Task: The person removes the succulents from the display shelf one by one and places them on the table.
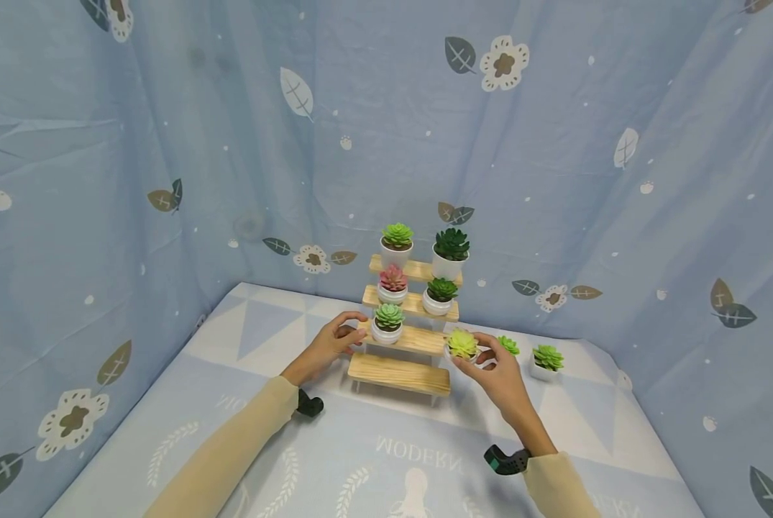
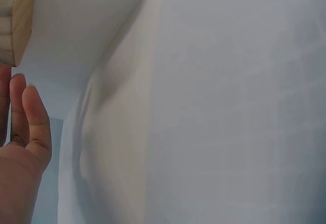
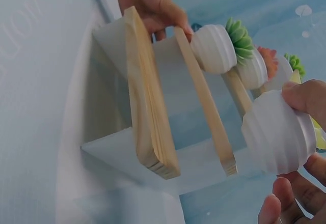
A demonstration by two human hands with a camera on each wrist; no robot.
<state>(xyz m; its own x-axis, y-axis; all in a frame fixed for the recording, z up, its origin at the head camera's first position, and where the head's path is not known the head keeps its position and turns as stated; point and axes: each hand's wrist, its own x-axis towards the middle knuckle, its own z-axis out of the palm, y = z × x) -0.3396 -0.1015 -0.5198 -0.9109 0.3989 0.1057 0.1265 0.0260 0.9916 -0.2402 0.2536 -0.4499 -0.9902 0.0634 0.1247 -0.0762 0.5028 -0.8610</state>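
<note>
A four-tier wooden plant stand (image 1: 399, 373) with white side supports stands on the table. My left hand (image 1: 336, 341) holds the left end of its second shelf from the bottom, with thumb and fingers around the wood. My right hand (image 1: 499, 374) grips a yellow-green potted succulent (image 1: 462, 344) by its ribbed white pot, at the right end of that same shelf. In the right wrist view the pot (image 3: 277, 132) is pinched between thumb and fingers; whether it touches the shelf I cannot tell. A pale green potted succulent (image 1: 387, 324) sits near the left hand.
Higher tiers carry a pink succulent (image 1: 392, 285), a dark green one (image 1: 439, 295), a bright green one (image 1: 396, 247) and a tall dark one (image 1: 451, 253). Right of the stand is a green succulent in a square pot (image 1: 545, 362); another (image 1: 508, 345) is partly behind my right hand. A curtain (image 1: 386, 144) hangs behind.
</note>
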